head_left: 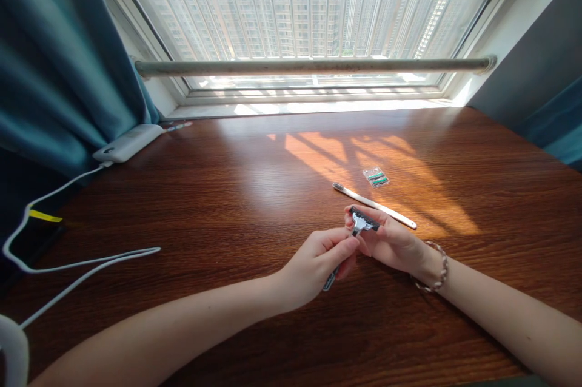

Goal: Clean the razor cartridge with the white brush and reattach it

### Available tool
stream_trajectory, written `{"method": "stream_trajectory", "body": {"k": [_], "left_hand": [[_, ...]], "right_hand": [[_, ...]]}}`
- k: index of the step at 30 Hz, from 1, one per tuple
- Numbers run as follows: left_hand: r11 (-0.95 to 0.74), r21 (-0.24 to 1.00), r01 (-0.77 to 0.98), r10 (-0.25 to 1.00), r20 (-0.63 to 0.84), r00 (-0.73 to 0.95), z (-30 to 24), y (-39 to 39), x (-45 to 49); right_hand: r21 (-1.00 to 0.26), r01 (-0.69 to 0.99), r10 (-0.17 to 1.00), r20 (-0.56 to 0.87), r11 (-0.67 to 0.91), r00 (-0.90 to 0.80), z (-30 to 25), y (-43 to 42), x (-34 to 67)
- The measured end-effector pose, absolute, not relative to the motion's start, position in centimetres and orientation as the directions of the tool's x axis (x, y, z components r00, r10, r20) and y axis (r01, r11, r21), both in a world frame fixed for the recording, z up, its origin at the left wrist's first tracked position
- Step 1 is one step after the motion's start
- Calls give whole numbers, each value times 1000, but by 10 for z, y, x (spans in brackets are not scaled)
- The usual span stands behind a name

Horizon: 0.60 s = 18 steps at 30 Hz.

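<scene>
Over the middle of a dark wooden table, both my hands hold a razor. My left hand is closed around its handle, whose dark end sticks out below the fingers. My right hand, with a beaded bracelet at the wrist, pinches the razor's black head between thumb and fingers. Just beyond my right hand lies a white toothbrush, bristles to the left. Farther back sits a small clear packet with green blade cartridges.
A white power bank lies at the table's back left, and a white cable runs from it along the left side. Teal curtains hang at the left. A rail crosses the window behind the table.
</scene>
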<state>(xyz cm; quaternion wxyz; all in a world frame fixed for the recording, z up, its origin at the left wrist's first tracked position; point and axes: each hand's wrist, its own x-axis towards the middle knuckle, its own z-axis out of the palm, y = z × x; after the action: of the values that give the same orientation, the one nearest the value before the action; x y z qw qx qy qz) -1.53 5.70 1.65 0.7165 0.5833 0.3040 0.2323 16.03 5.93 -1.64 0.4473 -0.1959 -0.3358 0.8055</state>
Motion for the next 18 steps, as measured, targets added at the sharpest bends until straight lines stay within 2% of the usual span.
{"method": "stream_trajectory", "body": {"k": [18], "left_hand": [[210,977,29,680,-168,714,15,57,-17]], "right_hand": [[-736,-573,851,-8,-361,-526,-16,59,161]]}}
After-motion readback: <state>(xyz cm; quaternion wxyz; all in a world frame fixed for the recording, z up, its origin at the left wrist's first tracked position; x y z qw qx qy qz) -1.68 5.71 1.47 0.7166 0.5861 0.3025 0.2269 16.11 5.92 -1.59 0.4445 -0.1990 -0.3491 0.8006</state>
